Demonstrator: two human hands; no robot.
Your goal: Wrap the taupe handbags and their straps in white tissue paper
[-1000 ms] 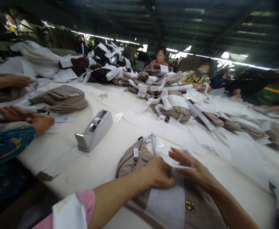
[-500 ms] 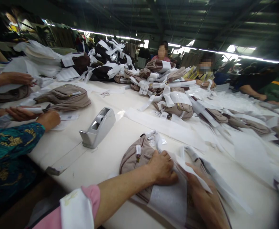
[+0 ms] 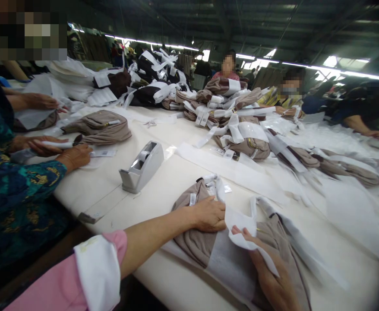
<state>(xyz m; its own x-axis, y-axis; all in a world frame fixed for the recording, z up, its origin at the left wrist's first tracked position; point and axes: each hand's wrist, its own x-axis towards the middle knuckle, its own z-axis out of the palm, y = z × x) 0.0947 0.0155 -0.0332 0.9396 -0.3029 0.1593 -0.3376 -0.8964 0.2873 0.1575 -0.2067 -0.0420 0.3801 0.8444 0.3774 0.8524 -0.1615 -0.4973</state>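
Observation:
A taupe bag (image 3: 196,246) lies on the table in front of me, with a band of thin white wrapping paper (image 3: 231,259) around its middle. My left hand (image 3: 209,214) rests on top of the bag, fingers curled together at the paper's left edge. On the other side my right hand (image 3: 269,270) has the loose end of the paper between its fingers, lifted off the bag. White-wrapped straps (image 3: 220,188) stick out at the bag's far side. A small wrapped zip pull (image 3: 192,199) shows beside my left wrist.
A grey tape dispenser (image 3: 143,167) stands left of the bag. Beyond lie a white paper strip (image 3: 228,166) and heaped wrapped bags (image 3: 251,142). At left, a co-worker's hands (image 3: 74,156) hold a white-wrapped strap near another taupe bag (image 3: 102,125). More people sit across the table.
My left hand has shifted left and flattened somewhat from a fist. The paper's end now stands more open between my hands. The view has swung slightly left.

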